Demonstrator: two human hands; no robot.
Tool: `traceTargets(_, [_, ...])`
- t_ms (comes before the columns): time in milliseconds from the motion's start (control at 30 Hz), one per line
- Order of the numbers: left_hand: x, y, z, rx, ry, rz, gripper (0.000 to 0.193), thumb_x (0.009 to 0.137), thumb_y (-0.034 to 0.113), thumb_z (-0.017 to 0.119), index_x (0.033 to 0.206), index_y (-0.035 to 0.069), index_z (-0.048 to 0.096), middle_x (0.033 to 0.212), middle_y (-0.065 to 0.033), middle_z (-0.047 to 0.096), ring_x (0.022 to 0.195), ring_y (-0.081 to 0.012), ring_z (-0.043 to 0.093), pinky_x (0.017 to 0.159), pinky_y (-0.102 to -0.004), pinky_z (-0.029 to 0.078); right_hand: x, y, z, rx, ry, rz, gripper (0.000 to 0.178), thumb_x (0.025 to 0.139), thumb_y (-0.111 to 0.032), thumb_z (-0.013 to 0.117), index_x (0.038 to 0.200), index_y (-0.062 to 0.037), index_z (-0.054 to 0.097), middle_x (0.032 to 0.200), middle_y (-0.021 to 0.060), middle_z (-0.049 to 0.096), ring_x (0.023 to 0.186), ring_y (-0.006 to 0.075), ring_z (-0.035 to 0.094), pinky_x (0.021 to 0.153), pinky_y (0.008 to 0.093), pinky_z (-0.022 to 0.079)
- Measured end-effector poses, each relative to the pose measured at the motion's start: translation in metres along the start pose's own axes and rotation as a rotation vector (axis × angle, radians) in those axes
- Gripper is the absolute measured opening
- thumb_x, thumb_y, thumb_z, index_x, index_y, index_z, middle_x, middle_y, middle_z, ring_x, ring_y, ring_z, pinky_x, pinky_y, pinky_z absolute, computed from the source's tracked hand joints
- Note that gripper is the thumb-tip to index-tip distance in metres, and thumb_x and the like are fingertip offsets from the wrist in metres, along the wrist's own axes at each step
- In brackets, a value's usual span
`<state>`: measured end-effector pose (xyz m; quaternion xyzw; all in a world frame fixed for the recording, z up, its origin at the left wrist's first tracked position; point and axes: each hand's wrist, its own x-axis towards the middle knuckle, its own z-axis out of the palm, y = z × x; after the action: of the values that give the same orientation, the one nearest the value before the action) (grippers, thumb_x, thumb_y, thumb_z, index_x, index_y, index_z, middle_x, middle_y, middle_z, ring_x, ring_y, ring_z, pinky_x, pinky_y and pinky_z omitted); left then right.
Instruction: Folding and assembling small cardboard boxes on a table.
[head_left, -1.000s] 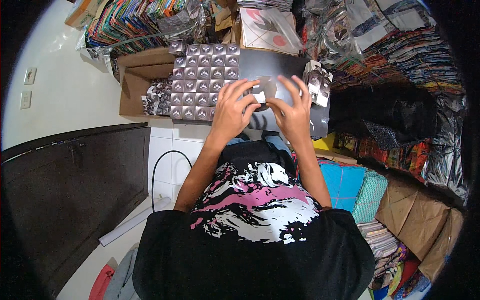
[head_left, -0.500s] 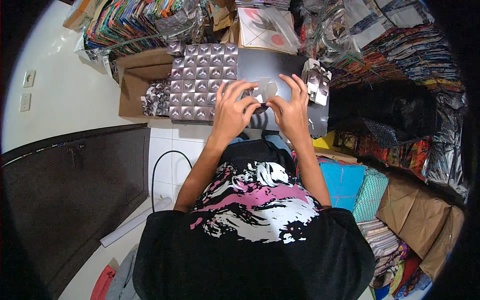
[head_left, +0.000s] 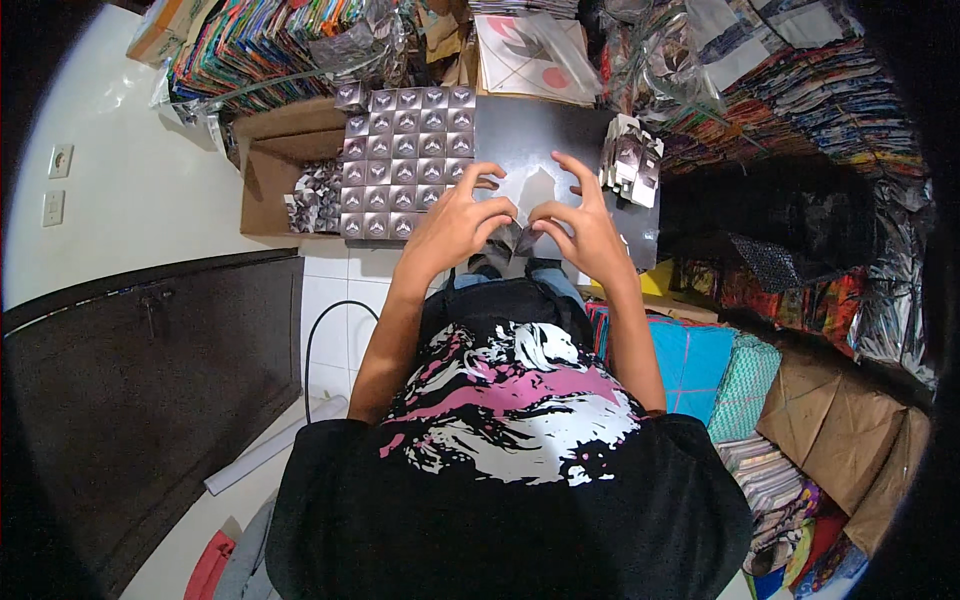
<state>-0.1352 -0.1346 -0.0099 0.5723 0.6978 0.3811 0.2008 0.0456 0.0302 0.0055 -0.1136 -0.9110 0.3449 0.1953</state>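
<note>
Small carton (head_left: 538,190): was between the two hands, just above the near part of the dark board, its pale inner card tilted up and a darker part below the thumbs.
Weight and stiffness: it looked very light, thin card, springy along the folds but likely to crease or crush under a hard squeeze.
Surface: the printed side probably was smooth and a little slippery.
Best hold: the side edges close to a fold, in a light thumb-and-finger pinch, off the thin flaps.
Left hand (head_left: 447,228): was pinched on the carton's left edge, index finger arched clear; the exact contact was partly hidden.
Right hand (head_left: 592,232): was pinched on the carton's right side, index finger raised away from the card.
Change: half a second earlier the pale card had stood wider and more open; by this moment it looked narrower and turned, and the right thumb sat lower.
Dark board (head_left: 545,122): lay beneath the work.
Finished-looking boxes (head_left: 405,145): stood in tight rows left of the hands.
Carton pile (head_left: 632,165): lay on the board's right side.
Brown cardboard box (head_left: 262,190): sat beyond the rows, with more small pieces inside.
</note>
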Motion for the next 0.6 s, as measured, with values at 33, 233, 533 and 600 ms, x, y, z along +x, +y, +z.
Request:
traceTargets(33, [0.000,0.000,0.000,0.043,-0.022,0.025,0.010,0.096,0.017,0.072,0.103,0.010,0.074,0.137,-0.0134,0.053,0.117,-0.0336,0.067,0.095,-0.0464,0.055,-0.001,-0.002,0.001,-0.009,0.000,0.001,0.017,0.082,-0.013,0.082,0.097,-0.0112,0.077,0.153,0.0192,0.047,0.137,0.0444,0.048,0.107,0.0503,0.047])
traceTargets(233, [-0.005,0.003,0.001,0.041,-0.042,-0.013,0.011,0.096,0.017,0.070,0.103,0.009,0.073,0.138,-0.0134,0.054,0.115,-0.0325,0.068,0.096,-0.0460,0.055,-0.007,0.005,0.006,0.004,-0.026,0.001,0.011,0.086,-0.011,0.081,0.097,-0.0119,0.078,0.151,0.0184,0.048,0.141,0.0391,0.047,0.107,0.0524,0.048])
traceTargets(533, [-0.009,0.016,0.005,0.156,-0.114,0.049,0.012,0.096,0.020,0.070,0.105,0.013,0.074,0.136,-0.0101,0.061,0.108,-0.0325,0.070,0.093,-0.0463,0.055,0.008,0.001,-0.006,0.087,0.051,0.143,0.042,0.090,-0.013,0.077,0.131,-0.0073,0.070,0.129,0.0176,0.065,0.117,0.0351,0.065,0.099,0.0421,0.053])
traceTargets(600, [-0.008,0.019,0.007,0.198,-0.115,0.096,0.012,0.095,0.018,0.070,0.105,0.012,0.073,0.138,-0.0104,0.060,0.107,-0.0325,0.070,0.093,-0.0457,0.055,0.009,0.003,-0.009,0.075,-0.037,0.098,0.041,0.088,-0.010,0.079,0.128,-0.0041,0.070,0.111,0.0162,0.073,0.102,0.0326,0.071,0.091,0.0400,0.055])
